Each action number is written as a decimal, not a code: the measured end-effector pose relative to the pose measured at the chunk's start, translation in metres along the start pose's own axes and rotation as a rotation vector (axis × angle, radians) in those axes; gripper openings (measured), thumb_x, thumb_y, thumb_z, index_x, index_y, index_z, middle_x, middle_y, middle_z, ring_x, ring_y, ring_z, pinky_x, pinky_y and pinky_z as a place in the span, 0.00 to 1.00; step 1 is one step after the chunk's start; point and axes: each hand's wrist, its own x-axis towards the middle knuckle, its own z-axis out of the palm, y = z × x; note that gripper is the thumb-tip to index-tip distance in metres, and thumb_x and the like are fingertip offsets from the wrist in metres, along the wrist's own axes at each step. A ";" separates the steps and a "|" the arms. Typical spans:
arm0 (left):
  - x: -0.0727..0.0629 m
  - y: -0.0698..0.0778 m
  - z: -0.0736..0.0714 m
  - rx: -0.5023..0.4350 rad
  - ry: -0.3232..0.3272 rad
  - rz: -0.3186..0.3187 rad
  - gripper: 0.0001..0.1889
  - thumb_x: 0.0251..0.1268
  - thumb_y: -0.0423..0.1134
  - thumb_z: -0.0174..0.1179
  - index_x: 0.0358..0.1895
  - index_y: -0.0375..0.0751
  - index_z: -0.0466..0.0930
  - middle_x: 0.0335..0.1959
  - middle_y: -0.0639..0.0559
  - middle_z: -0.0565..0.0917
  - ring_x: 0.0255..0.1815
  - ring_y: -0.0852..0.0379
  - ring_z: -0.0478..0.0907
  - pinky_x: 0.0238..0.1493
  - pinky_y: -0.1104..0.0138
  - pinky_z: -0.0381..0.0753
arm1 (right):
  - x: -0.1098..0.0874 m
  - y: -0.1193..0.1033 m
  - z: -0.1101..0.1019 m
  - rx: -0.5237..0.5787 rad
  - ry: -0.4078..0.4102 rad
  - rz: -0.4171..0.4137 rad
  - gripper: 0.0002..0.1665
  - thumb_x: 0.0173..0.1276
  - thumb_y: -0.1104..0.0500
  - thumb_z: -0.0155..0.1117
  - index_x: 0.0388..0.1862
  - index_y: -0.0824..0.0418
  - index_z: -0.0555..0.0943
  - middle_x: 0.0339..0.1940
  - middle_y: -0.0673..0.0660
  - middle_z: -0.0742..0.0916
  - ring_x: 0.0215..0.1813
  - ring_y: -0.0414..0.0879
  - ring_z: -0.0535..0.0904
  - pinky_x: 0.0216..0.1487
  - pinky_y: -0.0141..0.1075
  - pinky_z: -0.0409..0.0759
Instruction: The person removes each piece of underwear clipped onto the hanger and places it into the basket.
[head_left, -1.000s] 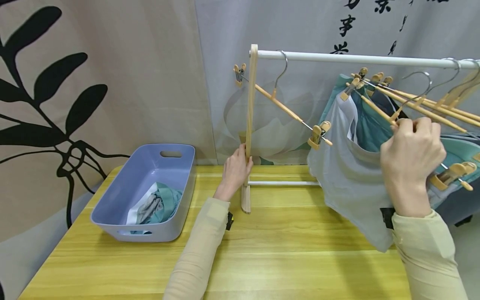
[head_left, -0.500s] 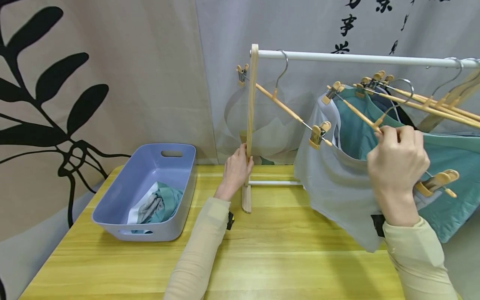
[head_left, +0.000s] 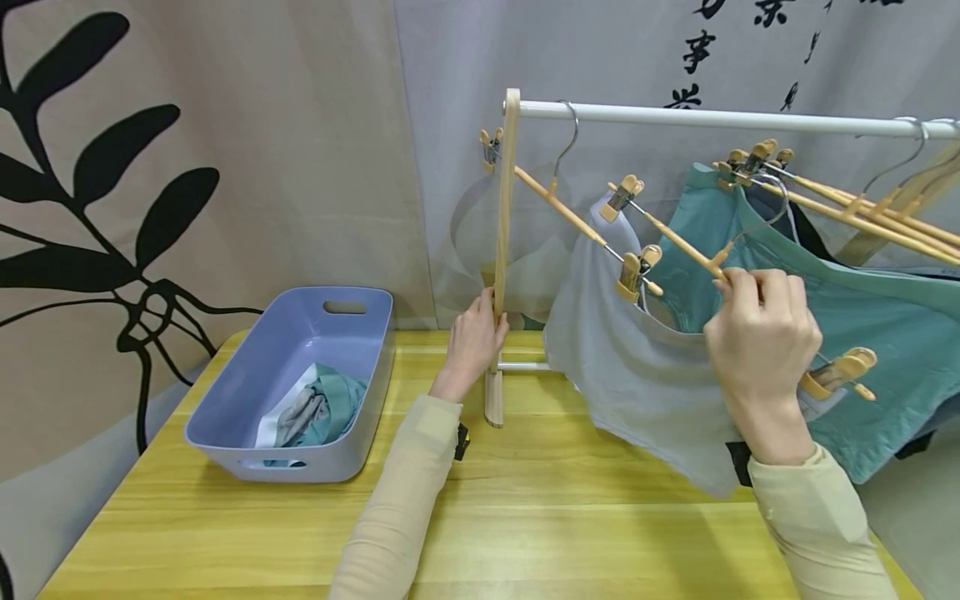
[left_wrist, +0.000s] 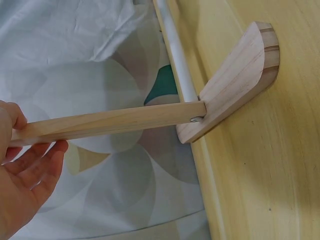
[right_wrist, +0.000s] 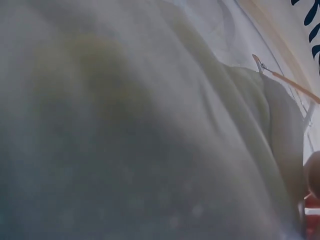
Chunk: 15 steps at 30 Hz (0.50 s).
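My left hand (head_left: pixel 472 343) holds the left wooden post (head_left: pixel 506 208) of a small clothes rack. In the left wrist view, thumb and fingers pinch that post (left_wrist: pixel 110 120) from both sides. With curled fingers, my right hand (head_left: pixel 767 358) grips a wooden clip hanger (head_left: pixel 678 242) near its middle. A light grey garment (head_left: pixel 637 392) hangs from its two clips and fills most of the right wrist view. The hanger's hook is off the white rail (head_left: pixel 697 118). An unloaded clip hanger (head_left: pixel 573 218) hangs at the rail's left end, its front clip overlapping the grey garment.
Teal shorts (head_left: pixel 877 325) hang behind my right hand, with more clip hangers (head_left: pixel 862 212) and darker clothes at the right. A blue plastic basket (head_left: pixel 217 417) with crumpled teal, grey and white cloth (head_left: pixel 322 408) stands on the wooden table (head_left: pixel 585 533). A curtain hangs behind.
My right hand has moved left and slightly down with the hanger and grey garment, uncovering more of the teal shorts. My left hand stays on the post.
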 end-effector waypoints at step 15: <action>0.000 0.000 0.001 0.007 0.022 0.010 0.21 0.66 0.37 0.55 0.58 0.28 0.67 0.31 0.41 0.82 0.18 0.50 0.79 0.18 0.66 0.78 | -0.015 -0.010 0.009 0.086 0.112 -0.118 0.14 0.69 0.61 0.57 0.30 0.72 0.82 0.26 0.68 0.81 0.27 0.64 0.73 0.21 0.55 0.68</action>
